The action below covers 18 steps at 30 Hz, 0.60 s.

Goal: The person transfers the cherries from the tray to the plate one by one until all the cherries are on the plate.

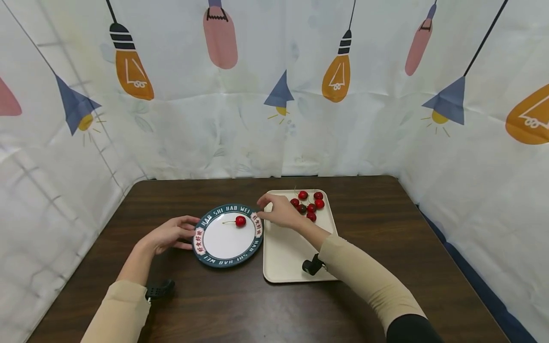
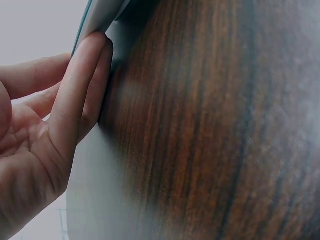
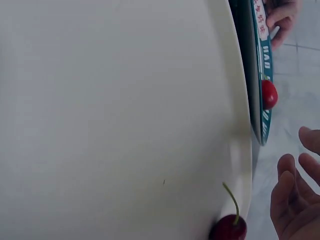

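A round white plate (image 1: 227,243) with a dark teal lettered rim lies on the table. One red cherry (image 1: 240,221) with a stem sits on it. My left hand (image 1: 169,233) touches the plate's left rim, its fingers fairly straight; the left wrist view shows the fingertips (image 2: 95,42) against the edge. Over the left edge of a cream rectangular tray (image 1: 287,257), my right hand (image 1: 280,212) hovers close to the plate's right rim. Nothing shows between its parted fingers in the right wrist view. Several cherries (image 1: 311,208) lie at the tray's far end, partly behind that hand.
The dark wood table (image 1: 206,305) reaches back to a white curtain (image 1: 266,143) printed with lamps and bulbs. Curtain also hangs along both sides. Dark blue fabric (image 1: 476,286) shows beyond the table's right edge.
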Available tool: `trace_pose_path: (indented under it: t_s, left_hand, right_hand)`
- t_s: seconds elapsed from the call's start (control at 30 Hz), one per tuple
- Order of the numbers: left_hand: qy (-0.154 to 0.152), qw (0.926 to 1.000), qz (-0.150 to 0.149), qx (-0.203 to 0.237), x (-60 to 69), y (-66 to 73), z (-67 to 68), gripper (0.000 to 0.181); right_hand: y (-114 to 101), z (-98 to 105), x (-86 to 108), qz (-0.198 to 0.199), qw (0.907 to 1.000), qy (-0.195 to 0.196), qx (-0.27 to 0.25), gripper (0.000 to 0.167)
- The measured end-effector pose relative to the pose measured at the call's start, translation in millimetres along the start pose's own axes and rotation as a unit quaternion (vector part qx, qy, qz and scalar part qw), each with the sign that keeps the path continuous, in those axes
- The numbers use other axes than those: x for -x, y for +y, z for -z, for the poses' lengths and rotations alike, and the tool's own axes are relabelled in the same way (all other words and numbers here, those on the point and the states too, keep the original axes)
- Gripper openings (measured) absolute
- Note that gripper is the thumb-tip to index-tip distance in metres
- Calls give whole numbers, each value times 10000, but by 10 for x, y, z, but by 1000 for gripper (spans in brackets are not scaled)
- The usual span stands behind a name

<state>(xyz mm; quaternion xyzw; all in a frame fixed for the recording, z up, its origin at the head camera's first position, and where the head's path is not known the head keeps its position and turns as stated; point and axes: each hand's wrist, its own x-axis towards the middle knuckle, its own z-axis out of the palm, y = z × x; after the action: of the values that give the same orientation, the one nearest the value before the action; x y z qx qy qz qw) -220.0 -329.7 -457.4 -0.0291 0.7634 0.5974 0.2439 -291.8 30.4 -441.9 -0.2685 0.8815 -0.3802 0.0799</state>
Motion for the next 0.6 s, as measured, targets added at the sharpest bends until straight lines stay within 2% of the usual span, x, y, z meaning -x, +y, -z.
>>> trace_pose_path:
  t_s: [0.27,0.6]
  left_hand:
    - [21,10000,17,-2,4,-11,-6,59]
    - [87,10000,2,-18,7,-21,-7,59]
  right_hand:
    - [117,194,154,156,9998,93,87,30]
    - [262,425,313,256,9992,201,248,31]
